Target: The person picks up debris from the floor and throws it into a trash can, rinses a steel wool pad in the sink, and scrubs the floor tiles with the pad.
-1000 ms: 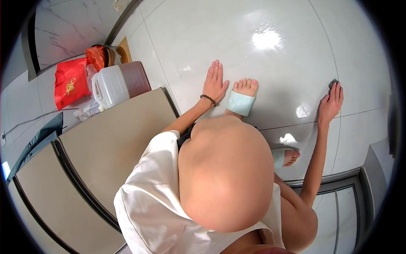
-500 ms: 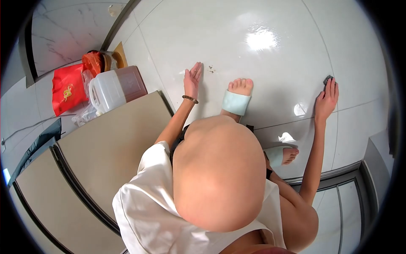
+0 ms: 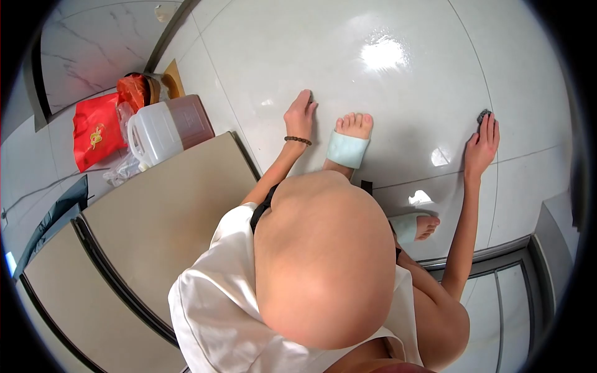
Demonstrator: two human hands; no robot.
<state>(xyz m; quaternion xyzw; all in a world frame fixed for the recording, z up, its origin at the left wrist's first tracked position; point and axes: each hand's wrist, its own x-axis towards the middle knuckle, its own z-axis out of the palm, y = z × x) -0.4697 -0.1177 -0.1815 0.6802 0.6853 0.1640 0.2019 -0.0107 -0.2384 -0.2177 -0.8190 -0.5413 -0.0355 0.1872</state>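
My left hand (image 3: 300,115), with a beaded bracelet (image 3: 298,140) at the wrist, is down at the wet tiled floor (image 3: 261,56). Its fingers are drawn together, and whatever may be between them is hidden. To the right, my right hand (image 3: 481,149) reaches out to the floor near a tile joint. Under its fingertips is a dark grey steel wool scrubber (image 3: 483,115), resting on the tiles. Between the hands is my foot in a pale blue slipper (image 3: 344,151).
A beige cabinet (image 3: 168,186) stands at the left. Beside it are a plastic jug (image 3: 158,133) with brownish liquid, a red bag (image 3: 98,133) and an orange-red bag (image 3: 131,92). A dark-framed doorway track (image 3: 497,264) lies at lower right. My other slipper (image 3: 404,229) is nearby.
My left hand has moved right from beside the small brown crumbs onto their spot, its spread fingers closing. The crumbs are out of sight. My right hand and the scrubber have hardly moved.
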